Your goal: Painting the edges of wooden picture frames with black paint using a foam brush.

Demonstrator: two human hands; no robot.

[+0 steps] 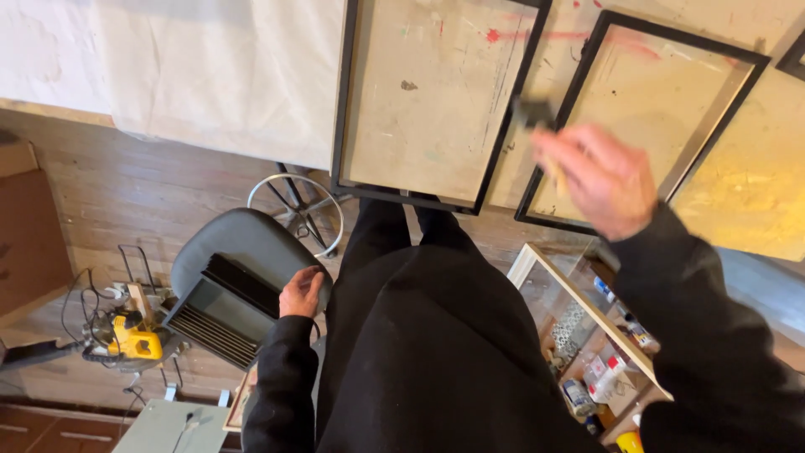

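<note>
1. Where the person's dark-clothed body fills the bottom of the view, the left hand point(302, 292) rests on the near corner of a stack of black frames point(220, 312); its fingers are curled over the stack's edge, gripping it.
2. That stack lies on the grey seat of a stool point(243, 239), whose metal foot ring point(295, 210) shows beyond it on the wooden floor.
3. Off the stool's left side, a yellow power saw point(126, 338) sits on the floor among cables.
4. On the right side, a shelf unit point(587, 335) holds bottles and cans.
5. Further out, the right hand point(599, 180) is raised over the work table point(755, 180), fingers clenched round the pale handle of a brush point(537, 126) with a dark head; the brush is blurred.
6. The brush head hovers between two black frames lying flat on the table: the left frame point(348, 101) near the table's front edge, the right frame point(587, 63) tilted beside it.
7. A white cloth point(210, 67) covers the table's left end.
</note>
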